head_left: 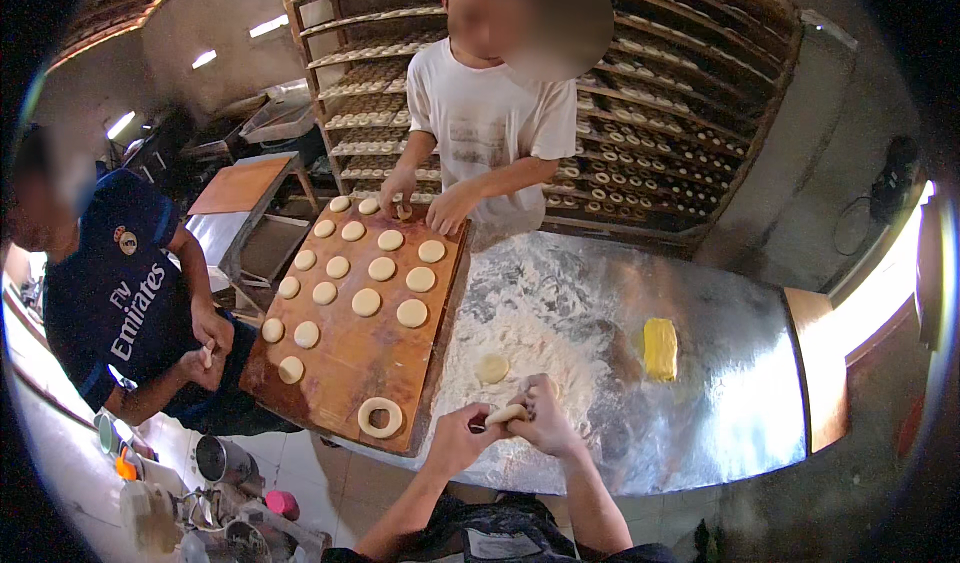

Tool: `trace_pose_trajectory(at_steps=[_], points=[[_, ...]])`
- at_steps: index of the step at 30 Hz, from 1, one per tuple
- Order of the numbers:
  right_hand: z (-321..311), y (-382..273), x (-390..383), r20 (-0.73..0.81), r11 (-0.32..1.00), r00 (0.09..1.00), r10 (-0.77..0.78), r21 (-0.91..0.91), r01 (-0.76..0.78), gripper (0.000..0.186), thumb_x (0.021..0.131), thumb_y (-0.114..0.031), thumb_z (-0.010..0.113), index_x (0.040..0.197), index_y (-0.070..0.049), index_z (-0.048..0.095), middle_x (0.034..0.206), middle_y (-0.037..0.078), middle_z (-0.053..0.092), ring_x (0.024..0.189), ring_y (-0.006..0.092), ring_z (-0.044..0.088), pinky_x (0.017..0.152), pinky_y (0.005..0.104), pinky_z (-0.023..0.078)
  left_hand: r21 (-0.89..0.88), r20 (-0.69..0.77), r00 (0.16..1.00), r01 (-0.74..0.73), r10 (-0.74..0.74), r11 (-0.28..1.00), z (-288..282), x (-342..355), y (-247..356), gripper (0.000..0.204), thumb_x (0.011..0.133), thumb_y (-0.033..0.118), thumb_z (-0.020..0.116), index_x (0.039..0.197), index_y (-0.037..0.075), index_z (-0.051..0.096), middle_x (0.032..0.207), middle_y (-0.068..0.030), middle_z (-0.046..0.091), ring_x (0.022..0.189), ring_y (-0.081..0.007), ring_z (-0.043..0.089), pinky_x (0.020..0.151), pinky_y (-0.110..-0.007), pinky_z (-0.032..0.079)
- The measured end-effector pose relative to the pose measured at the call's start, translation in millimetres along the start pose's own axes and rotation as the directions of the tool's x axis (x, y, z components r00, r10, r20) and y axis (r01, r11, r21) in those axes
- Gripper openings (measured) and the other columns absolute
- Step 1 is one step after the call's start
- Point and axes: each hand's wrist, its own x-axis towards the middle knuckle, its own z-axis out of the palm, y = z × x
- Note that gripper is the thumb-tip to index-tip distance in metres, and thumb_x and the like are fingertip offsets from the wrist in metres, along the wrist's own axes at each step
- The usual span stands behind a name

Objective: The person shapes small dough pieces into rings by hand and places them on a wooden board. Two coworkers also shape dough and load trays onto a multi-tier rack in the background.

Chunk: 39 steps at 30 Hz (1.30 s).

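Hands, two, share a closed grip on one dough piece, near one disc.

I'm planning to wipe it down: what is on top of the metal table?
Scattered flour, a flat dough disc and a yellow slab. What lies behind the left hand, the right hand, the held dough piece and the wooden board is covered, so cannot be seen.
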Motion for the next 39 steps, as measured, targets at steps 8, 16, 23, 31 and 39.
trace_pose_trajectory(at_steps=[8, 16, 23, 31, 39], points=[[13, 32, 22, -0.086, 0.906, 0.972, -0.221, 0.351, 0.237, 0.052, 0.083, -0.010, 0.061, 0.131, -0.002, 0.042, 0.122, 0.019, 0.054, 0.109, 0.0322, 0.061, 0.094, 0.0407, 0.049, 0.398, -0.369, 0.871, -0.168, 0.325, 0.902, 49, 17, 5, 0.035, 0.082, -0.002, 0.066, 0.114, 0.003, 0.053, 0.101, -0.0214, 0.057, 0.085, -0.0394, 0.062, 0.072, -0.044, 0.052], [-27, 20, 10, 0.069, 0.678, 0.988, -0.138, 0.734, 0.043, 0.052, 0.093, -0.027, 0.058, 0.135, 0.000, 0.043, 0.106, 0.017, 0.064, 0.094, 0.0251, 0.064, 0.082, 0.0357, 0.053, -0.831, -0.207, 0.971, -0.238, 0.118, 0.503, 73, 15, 0, 0.041, 0.082, 0.003, 0.045, 0.123, 0.004, 0.044, 0.108, -0.0108, 0.058, 0.095, -0.0233, 0.062, 0.077, -0.036, 0.052], [-10, 15, 16, 0.219, 0.854, 0.960, -0.173, 0.519, 0.036, 0.045, 0.104, -0.033, 0.047, 0.143, -0.011, 0.036, 0.076, 0.000, 0.052, 0.068, 0.0094, 0.050, 0.061, 0.0246, 0.042, 0.326, -0.397, 0.894, -0.076, 0.209, 0.943, 79, 18, -7, 0.025, 0.103, 0.028, 0.044, 0.119, 0.010, 0.047, 0.066, -0.0217, 0.062, 0.063, -0.0448, 0.065, 0.053, -0.051, 0.050], [7, 7, 28, 0.090, 0.912, 0.954, -0.287, 0.332, 0.243, 0.063, 0.099, -0.061, 0.042, 0.136, -0.010, 0.040, 0.081, 0.007, 0.062, 0.068, 0.0134, 0.057, 0.057, 0.0276, 0.045, 0.358, -0.377, 0.899, -0.083, 0.225, 0.930, 53, 25, -15, 0.018, 0.096, 0.015, 0.054, 0.113, 0.009, 0.052, 0.081, -0.0221, 0.066, 0.070, -0.0436, 0.066, 0.058, -0.050, 0.051], [50, -1, 57, 0.090, 0.831, 0.865, -0.494, 0.342, 0.439, 0.065, 0.099, -0.062, 0.044, 0.137, -0.009, 0.037, 0.093, 0.016, 0.064, 0.062, 0.0215, 0.059, 0.057, 0.0335, 0.049, 0.418, -0.417, 0.803, -0.245, 0.425, 0.875, 5, 42, -26, 0.016, 0.100, 0.018, 0.049, 0.111, 0.007, 0.053, 0.080, -0.0173, 0.066, 0.070, -0.0404, 0.067, 0.060, -0.049, 0.052]])
